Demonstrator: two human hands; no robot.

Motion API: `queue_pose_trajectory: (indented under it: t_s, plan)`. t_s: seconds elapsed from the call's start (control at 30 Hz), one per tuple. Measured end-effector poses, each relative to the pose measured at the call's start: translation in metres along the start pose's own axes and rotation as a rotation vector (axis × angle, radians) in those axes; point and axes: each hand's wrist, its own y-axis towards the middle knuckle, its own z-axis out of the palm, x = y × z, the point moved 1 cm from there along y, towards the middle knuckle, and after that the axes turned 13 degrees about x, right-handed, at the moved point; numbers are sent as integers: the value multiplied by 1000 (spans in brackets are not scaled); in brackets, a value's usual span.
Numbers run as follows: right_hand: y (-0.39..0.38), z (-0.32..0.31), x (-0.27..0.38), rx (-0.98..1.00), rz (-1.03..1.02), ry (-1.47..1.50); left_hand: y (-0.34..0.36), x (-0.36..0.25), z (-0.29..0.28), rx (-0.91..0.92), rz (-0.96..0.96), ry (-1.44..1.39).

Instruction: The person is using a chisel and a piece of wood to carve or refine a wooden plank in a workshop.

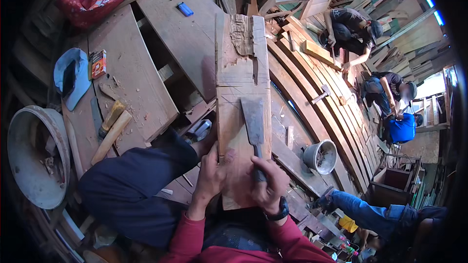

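A thick wooden beam point(231, 180) runs away from my lap up the middle of the view, with a rough chipped recess point(240, 34) and pencil lines near its far end. My left hand point(212, 175) grips the beam's left side. My right hand point(268, 185) is closed on the handle of a wide flat steel chisel point(253, 119), whose blade lies over the beam's face, pointing away from me.
Left: planks point(146, 102), wooden-handled tools point(111, 119), a pale blue cap point(73, 85), large bucket point(36, 151). Right: small bucket point(319, 157), curved boards point(312, 83), mallet point(321, 95), co-workers point(351, 31), point(382, 90), someone in blue point(402, 129), another person's jeans-clad leg point(370, 214).
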Motion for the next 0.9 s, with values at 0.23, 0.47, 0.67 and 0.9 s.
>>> queue_pose_trajectory:
  t_s: [0.23,0.47,0.67,0.9]
  plan:
    - [2,4,8,-45,-93,6,1,-1,-6,-22,12,22]
    - [-1,5,9,18,-122,-63,1,-3,-6,-46,53,32]
    - [1,3,9,9,-135,-69,2,-2,-5,-36,23,55]
    - [5,4,9,-2,-124,-19,0,-3,-5,-27,-2,72]
